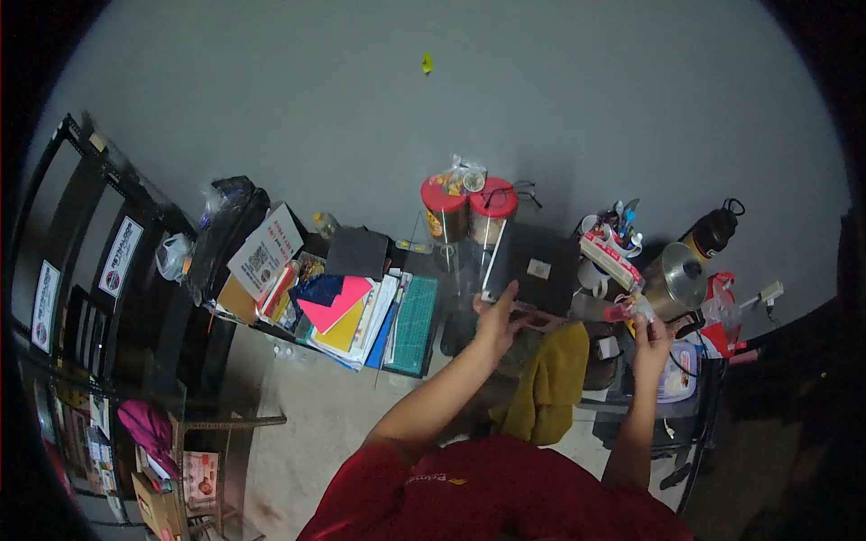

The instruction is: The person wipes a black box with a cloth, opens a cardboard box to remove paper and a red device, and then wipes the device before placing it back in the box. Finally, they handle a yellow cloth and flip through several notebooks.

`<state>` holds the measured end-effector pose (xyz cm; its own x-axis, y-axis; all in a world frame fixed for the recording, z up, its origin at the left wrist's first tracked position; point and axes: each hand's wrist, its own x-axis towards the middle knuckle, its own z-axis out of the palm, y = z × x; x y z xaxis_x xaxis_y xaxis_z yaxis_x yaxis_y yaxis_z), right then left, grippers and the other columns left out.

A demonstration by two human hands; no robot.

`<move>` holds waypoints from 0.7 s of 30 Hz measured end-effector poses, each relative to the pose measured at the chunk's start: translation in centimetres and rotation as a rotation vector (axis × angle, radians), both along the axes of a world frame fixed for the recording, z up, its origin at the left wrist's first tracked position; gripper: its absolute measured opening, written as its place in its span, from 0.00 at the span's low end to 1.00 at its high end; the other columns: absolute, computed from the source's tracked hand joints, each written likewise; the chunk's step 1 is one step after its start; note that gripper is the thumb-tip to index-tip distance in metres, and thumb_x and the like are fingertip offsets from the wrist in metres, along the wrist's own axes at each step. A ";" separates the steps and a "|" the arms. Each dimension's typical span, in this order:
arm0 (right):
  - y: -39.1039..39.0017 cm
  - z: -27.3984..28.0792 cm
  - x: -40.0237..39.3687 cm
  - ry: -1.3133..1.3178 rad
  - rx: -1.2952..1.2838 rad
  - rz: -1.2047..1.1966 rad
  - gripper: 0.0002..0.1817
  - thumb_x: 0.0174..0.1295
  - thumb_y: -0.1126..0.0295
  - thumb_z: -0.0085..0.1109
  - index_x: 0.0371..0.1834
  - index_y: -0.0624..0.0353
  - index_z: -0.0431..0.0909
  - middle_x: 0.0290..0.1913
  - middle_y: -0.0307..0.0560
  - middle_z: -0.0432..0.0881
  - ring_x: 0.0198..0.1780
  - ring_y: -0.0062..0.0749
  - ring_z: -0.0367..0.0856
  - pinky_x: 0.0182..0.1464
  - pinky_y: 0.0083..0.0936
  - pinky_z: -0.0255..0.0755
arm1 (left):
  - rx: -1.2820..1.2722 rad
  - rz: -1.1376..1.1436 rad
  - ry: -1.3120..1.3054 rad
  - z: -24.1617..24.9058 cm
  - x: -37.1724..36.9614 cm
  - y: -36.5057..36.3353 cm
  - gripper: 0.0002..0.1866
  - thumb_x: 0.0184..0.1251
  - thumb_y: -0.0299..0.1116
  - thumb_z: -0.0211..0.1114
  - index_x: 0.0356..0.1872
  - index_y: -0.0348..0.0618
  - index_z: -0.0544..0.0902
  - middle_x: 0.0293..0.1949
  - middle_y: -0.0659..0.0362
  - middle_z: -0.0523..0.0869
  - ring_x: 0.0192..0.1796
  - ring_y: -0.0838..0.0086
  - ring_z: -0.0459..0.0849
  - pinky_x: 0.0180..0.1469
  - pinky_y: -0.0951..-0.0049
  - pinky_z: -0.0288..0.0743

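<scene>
My left hand [496, 320] is closed on the lower left corner of a black flat case [550, 284], which has a small pale label on its face. To the right, my right hand [650, 343] pinches a small clear plastic piece [642, 309]; its exact kind is too small to tell. A reddish item [617, 313] lies just left of those fingers. Above them, a long red-and-white box [612, 261] rests by the white mugs [594, 281]. An olive cloth [546, 383] hangs below the case.
Two red-lidded jars [445, 224] stand against the wall, eyeglasses [510, 191] on one lid. Left are papers [374, 316] and a green cutting mat [415, 323]. A metal pot [677, 279], black bottle [713, 233] and plastic tub [677, 383] are on the right.
</scene>
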<state>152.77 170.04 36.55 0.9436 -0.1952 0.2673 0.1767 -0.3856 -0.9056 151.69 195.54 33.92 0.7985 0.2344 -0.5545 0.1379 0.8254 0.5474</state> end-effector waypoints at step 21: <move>5.6 -1.7 -5.4 0.059 -0.095 0.057 0.13 0.54 0.71 0.59 0.41 0.63 0.75 0.27 0.42 0.77 0.26 0.21 0.73 0.32 0.20 0.67 | 0.209 -0.224 0.110 -2.5 1.3 1.2 0.41 0.50 0.48 0.67 0.59 0.52 0.49 0.56 0.49 0.62 0.58 0.50 0.63 0.46 0.38 0.66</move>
<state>147.35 175.63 34.83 0.9670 -0.1178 0.2259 0.1483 -0.4608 -0.8751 152.98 196.74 31.39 0.7813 0.1774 -0.5984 0.3707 0.6394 0.6736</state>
